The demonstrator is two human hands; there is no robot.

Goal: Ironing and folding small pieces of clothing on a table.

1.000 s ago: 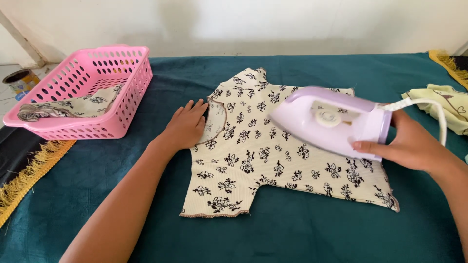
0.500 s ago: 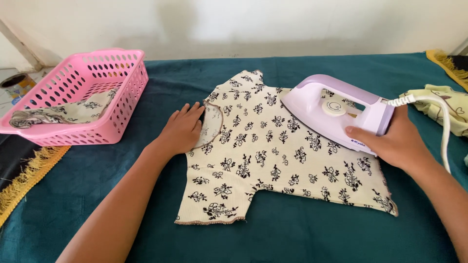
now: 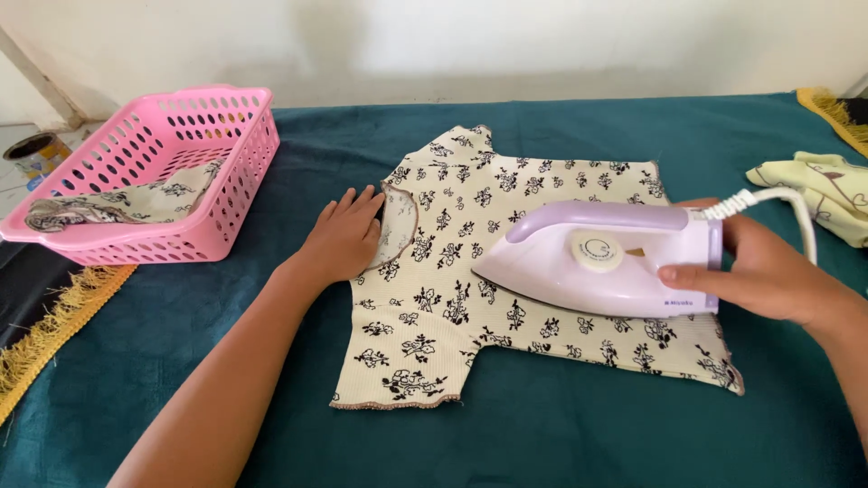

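Left of the shirt [image 3: 506, 271] sits a basket [image 3: 240, 172] holding cloth; the left hand [image 3: 348, 237] lies flat, fingers spread, pinning the shirt's collar taut; the right hand [image 3: 768, 271] grips the iron [image 3: 597, 262] pressing the shirt's middle.

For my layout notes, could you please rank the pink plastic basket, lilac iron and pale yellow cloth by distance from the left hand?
1. Lilac iron, just right of the left hand.
2. Pink plastic basket, left.
3. Pale yellow cloth, far right edge.
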